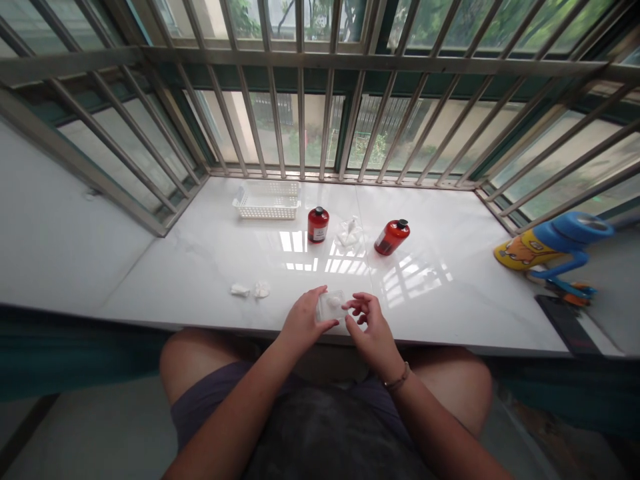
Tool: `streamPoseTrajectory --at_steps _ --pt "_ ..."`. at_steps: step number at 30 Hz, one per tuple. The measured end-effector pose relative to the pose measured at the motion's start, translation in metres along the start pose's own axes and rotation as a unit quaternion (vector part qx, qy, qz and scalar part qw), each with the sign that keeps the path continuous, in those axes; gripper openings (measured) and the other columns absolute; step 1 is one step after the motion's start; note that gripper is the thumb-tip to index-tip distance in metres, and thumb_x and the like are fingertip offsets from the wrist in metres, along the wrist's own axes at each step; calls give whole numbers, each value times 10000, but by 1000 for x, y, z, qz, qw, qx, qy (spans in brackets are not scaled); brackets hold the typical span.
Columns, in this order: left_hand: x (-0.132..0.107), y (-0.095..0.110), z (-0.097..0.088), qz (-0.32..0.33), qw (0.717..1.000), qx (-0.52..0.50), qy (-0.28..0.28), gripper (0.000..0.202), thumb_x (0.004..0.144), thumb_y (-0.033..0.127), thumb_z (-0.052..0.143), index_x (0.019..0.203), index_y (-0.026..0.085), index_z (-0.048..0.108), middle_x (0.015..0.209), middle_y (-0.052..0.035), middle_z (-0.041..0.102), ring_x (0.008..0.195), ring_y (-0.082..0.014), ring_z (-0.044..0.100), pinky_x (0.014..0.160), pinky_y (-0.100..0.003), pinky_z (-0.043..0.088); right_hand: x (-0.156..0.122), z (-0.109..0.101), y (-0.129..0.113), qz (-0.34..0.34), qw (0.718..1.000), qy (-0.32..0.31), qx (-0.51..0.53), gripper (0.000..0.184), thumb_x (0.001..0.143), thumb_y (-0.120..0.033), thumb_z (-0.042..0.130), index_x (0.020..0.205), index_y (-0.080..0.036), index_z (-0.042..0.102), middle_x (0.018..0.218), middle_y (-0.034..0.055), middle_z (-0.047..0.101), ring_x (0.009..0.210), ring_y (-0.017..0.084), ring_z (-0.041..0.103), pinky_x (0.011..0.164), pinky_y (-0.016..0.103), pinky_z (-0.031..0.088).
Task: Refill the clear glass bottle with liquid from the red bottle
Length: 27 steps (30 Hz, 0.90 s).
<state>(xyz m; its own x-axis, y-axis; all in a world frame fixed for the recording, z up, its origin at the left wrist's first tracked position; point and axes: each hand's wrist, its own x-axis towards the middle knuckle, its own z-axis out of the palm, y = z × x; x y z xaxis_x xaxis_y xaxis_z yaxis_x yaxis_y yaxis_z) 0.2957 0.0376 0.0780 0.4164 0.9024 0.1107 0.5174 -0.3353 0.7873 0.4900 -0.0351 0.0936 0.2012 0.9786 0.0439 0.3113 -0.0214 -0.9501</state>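
Observation:
My left hand (303, 321) grips a small clear plastic container (331, 305) at the near edge of the white sill (450, 293). My right hand (369, 327) is beside it, its fingertips pinching at something white inside the container's open side. Two small white wads (250, 290) lie on the sill to the left of my hands. Farther back stand two red bottles with black caps, one upright (318, 225) and one leaning (392, 237), with a crumpled clear wrapper (349, 233) between them.
A white slotted basket (269, 200) sits at the back left by the window bars (300, 120). A blue and yellow child's bottle (555, 243) lies at the right, with a dark phone (567, 325) near the edge. My knees are under the sill.

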Motion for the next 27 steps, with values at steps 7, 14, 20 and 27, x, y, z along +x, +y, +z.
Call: streamPoseTrajectory --at_steps 7,14,20,27 --pt "0 -2 0 9 1000 12 -3 867 766 259 983 1518 254 553 1488 -134 683 1386 -352 663 1209 -561 527 -4 4 1 31 990 -23 137 474 947 -244 640 1350 -313 399 1516 120 646 735 142 578 709 330 533" --pt "1 0 -1 1 1000 18 -5 886 747 246 996 1514 235 552 1482 -144 687 1380 -351 667 1206 -555 529 -4 5 1 48 988 1 145 482 907 -185 646 1306 -296 400 1261 62 683 592 91 494 553 253 439" --pt "1 1 -2 2 1000 17 -5 851 776 255 971 1518 249 556 1494 -140 682 1387 -350 661 1205 -566 524 -7 6 -2 61 982 -49 170 606 886 -197 625 1411 -325 350 1528 117 584 587 68 536 557 263 495" --pt "2 1 -3 4 1000 16 -12 850 776 259 973 1514 250 550 1504 -138 673 1400 -354 654 1212 -564 520 -9 8 0 43 987 -47 149 670 880 -238 595 1484 -340 324 1550 145 562 587 85 575 499 260 471"
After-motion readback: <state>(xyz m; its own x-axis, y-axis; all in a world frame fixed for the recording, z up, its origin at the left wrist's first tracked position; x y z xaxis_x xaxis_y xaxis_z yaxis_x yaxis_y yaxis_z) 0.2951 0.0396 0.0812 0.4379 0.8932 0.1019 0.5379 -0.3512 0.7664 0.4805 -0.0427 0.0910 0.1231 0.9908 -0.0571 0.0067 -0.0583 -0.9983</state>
